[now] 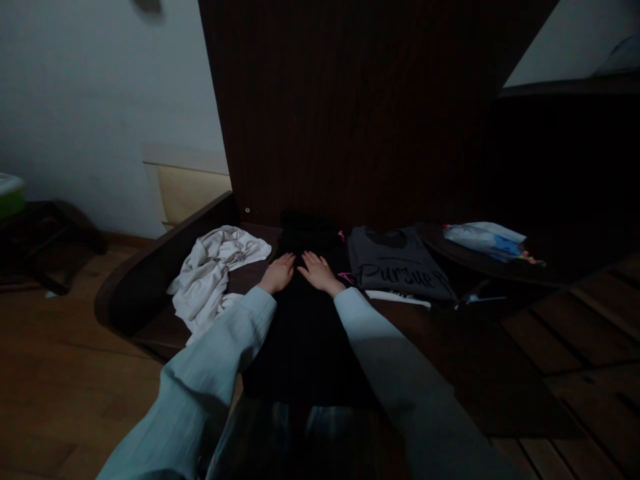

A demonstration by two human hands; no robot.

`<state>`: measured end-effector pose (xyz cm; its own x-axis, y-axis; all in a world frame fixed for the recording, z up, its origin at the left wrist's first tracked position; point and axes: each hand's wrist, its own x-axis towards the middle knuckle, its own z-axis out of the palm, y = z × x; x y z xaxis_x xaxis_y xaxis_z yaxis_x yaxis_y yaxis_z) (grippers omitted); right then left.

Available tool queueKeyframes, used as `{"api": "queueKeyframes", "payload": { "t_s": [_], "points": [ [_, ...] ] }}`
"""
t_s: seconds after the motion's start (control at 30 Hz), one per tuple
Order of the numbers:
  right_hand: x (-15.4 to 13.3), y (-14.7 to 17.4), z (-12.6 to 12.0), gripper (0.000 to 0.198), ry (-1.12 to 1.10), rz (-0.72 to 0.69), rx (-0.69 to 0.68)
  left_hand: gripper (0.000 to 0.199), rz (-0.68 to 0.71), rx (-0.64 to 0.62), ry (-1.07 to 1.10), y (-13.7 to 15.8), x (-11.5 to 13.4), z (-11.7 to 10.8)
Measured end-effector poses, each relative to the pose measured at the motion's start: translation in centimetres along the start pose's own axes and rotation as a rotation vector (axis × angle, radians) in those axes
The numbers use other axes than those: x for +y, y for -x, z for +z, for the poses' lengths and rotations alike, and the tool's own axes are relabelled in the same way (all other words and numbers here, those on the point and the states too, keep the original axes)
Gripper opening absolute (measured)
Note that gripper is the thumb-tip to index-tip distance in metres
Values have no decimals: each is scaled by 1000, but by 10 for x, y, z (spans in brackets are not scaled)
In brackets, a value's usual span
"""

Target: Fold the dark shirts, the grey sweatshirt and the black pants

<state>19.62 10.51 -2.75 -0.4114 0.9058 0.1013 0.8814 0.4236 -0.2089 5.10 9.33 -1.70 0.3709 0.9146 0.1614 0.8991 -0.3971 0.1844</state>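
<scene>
A black garment (313, 333) lies spread over the dark wooden surface and hangs down over its front edge; its exact kind is too dark to tell. My left hand (280, 272) rests flat on its upper part, fingers stretched out. Close beside it, my right hand (319, 272) lies palm down on the same black cloth, fingers extended. Left of my hands sits a crumpled light-coloured cloth (210, 267). On the right is a folded dark grey shirt (395, 263) with black lettering, with a white edge of cloth showing beneath it.
A tall dark wooden panel (350, 113) rises behind the cloths. A curved wooden side edge (150, 257) bounds the left. To the right, a white and blue plastic package (485, 240) lies on a dark ledge. Wooden slats (575, 333) show at far right, and a dark stool (45, 233) at far left.
</scene>
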Motion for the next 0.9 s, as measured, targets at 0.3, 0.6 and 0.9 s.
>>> {"api": "queueKeyframes", "payload": {
  "t_s": [0.3,0.6,0.9],
  "points": [
    [0,1,-2,53,-21,1,-3,59,-350,136,-47,13,-3,9],
    [-1,1,-3,54,-2,-6,-57,34,125,123,68,16,8,-7],
    [2,3,-4,47,-158,67,157,47,178,26,114,8,1,9]
  ]
}}
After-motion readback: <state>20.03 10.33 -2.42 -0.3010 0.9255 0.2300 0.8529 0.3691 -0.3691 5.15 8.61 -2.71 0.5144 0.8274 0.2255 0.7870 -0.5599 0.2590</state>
